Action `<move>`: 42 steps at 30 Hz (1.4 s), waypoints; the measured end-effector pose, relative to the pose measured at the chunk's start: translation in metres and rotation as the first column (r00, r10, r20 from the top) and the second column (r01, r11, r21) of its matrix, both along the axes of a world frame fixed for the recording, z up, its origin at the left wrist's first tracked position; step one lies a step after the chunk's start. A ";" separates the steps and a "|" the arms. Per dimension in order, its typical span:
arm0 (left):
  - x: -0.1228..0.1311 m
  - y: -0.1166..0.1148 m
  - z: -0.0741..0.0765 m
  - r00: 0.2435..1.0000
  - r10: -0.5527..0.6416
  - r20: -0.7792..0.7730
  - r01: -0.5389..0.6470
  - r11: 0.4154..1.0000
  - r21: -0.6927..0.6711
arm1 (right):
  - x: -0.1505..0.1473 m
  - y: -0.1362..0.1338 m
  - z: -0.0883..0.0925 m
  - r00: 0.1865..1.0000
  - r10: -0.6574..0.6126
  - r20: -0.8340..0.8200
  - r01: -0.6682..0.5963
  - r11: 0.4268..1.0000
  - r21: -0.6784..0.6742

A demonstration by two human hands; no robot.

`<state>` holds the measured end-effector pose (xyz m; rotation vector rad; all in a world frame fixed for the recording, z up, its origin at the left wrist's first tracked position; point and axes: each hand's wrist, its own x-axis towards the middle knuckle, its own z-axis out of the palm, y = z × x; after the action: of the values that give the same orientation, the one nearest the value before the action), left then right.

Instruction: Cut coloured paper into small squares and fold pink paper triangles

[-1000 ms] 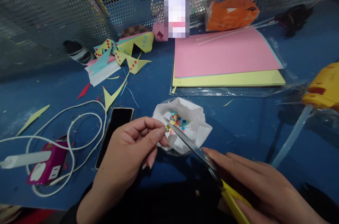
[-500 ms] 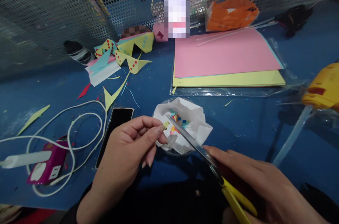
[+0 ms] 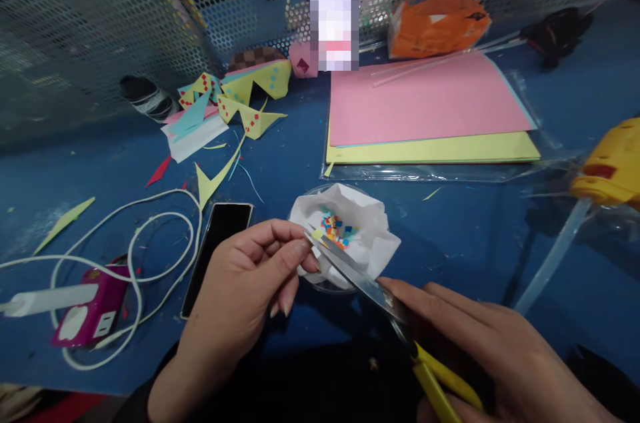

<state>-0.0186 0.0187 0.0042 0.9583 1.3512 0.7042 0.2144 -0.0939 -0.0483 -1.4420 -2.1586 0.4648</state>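
Observation:
My left hand (image 3: 260,263) pinches a small yellow paper piece (image 3: 317,234) between thumb and forefinger, over the near left side of a bowl. In my right hand (image 3: 465,336) is a pair of scissors (image 3: 360,283) with yellow handles; the blades point up and left, and their tips lie at the paper piece. White crumpled paper (image 3: 375,216) lines the round clear bowl (image 3: 330,288). Tiny cut paper bits (image 3: 334,228) in red, blue, orange and yellow lie in it. Part of the scissor handles is hidden by my right hand.
A black-screened phone (image 3: 215,243) lies by my left wrist, beside a white cable (image 3: 131,256) and a purple adapter (image 3: 95,309). Pink paper sheets (image 3: 420,103) lie beyond the bowl. A yellow glue gun (image 3: 617,166) is at right. Yellow paper cutouts (image 3: 255,119) sit at back left.
The scissors have shifted slightly left and down, bringing their tips to the yellow paper piece at my left fingertips. My left hand has barely moved.

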 end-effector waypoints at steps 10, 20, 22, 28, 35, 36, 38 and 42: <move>-0.002 0.002 -0.002 0.999 -0.033 -0.005 0.033 0.999 -0.018 | -0.004 0.010 0.002 0.991 0.072 -0.113 -0.076 0.996 -0.037; -0.001 0.000 0.000 0.999 -0.029 -0.022 0.028 1.000 -0.013 | -0.007 0.017 0.007 0.967 0.086 -0.241 -0.118 0.985 -0.124; -0.001 0.000 -0.001 0.999 -0.027 -0.018 0.027 0.999 -0.017 | -0.007 0.016 0.007 0.970 0.068 -0.234 -0.104 0.984 -0.142; -0.004 0.001 0.002 0.997 -0.042 -0.057 0.041 0.999 -0.009 | -0.005 0.015 0.011 0.964 0.052 -0.259 -0.088 0.987 -0.131; -0.005 0.002 0.005 0.990 -0.070 -0.123 0.063 0.996 -0.056 | -0.004 0.014 0.011 0.976 0.016 -0.216 -0.048 0.989 -0.143; -0.005 0.002 0.005 0.991 -0.062 -0.123 0.055 0.997 -0.057 | -0.004 0.014 0.011 0.976 0.015 -0.218 -0.045 0.990 -0.132; -0.005 0.002 0.004 0.991 -0.052 -0.126 0.045 0.998 -0.053 | -0.005 0.015 0.011 0.972 0.031 -0.231 -0.059 0.992 -0.115; -0.004 0.002 0.003 0.990 -0.050 -0.130 0.044 0.998 -0.049 | -0.004 0.016 0.010 0.964 0.057 -0.259 -0.088 0.990 -0.109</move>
<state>-0.0229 0.0205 0.0074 1.0099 1.4488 0.5804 0.2103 -0.0782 -0.0384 -1.2878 -2.0092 0.7757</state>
